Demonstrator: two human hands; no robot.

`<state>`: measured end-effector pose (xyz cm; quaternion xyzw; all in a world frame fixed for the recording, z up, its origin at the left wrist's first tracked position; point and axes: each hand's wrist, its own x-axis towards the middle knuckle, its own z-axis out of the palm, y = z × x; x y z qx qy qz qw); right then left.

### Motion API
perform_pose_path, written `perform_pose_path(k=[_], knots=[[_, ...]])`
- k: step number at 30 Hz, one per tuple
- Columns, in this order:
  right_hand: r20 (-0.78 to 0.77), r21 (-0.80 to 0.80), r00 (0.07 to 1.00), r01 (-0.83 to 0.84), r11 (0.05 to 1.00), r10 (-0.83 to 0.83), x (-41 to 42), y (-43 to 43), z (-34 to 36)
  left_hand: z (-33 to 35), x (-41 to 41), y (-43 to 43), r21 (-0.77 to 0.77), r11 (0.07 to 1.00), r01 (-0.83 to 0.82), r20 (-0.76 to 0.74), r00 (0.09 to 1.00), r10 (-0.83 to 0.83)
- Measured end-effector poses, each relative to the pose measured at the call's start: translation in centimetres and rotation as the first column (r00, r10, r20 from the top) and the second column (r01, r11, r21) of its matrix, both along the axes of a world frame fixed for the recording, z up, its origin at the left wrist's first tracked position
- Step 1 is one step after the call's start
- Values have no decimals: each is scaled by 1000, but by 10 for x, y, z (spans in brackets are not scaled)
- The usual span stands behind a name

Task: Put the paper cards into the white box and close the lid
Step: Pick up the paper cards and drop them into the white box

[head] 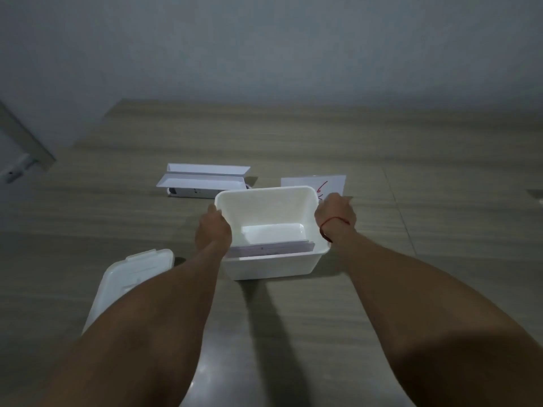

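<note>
Wood-grain table (293,136) is standing against a plain grey wall (264,39) in dim light. Near the table's middle, the white box (269,259) is sitting open, without its lid. The paper cards (273,248) are lying inside it, stacked against the near wall. The left hand (213,227) is gripping the box's left rim, fingers curled over the edge. The right hand (335,214), with a red string (326,229) at the wrist, is pressing against the right rim; its fingers are hidden, so its grip cannot be told. The white lid (129,277) is lying toward the near left edge, partly hidden by the left forearm. An opened white carton (202,180) is lying beyond the box. A paper sheet with red marks (320,183) is lying behind the right hand.
</note>
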<state>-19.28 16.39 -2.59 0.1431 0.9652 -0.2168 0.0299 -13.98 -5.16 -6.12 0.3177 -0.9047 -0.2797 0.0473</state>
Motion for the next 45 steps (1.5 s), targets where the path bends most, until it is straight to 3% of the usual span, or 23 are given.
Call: perform_pose_path(k=[10,20,24,30,33,41,45], knots=[[-130,228,953,-238,944,272,-79,-7,-21,-9,-31,-19,-52,997,55,-18,998,-56],[37,328,923,-372,868,382,-116,8,-38,-8,-42,-22,-97,995,37,-7,999,-37],[-24,355,920,-358,863,392,-123,8,-42,-10,-43,-23,-109,993,42,-16,999,-44],[-88,278,906,-377,883,415,-115,9,-36,-11,-42,-23,-97,993,63,-49,996,-68],[-157,322,894,-356,877,421,-111,8,-15,-10,-36,-22,-43,995,92,-37,995,-93],[-389,197,842,-319,927,373,-91,0,62,2,-25,-8,157,986,-51,70,997,41],[-384,100,842,-370,924,379,-72,-7,73,4,-23,-6,225,973,40,56,997,-54]])
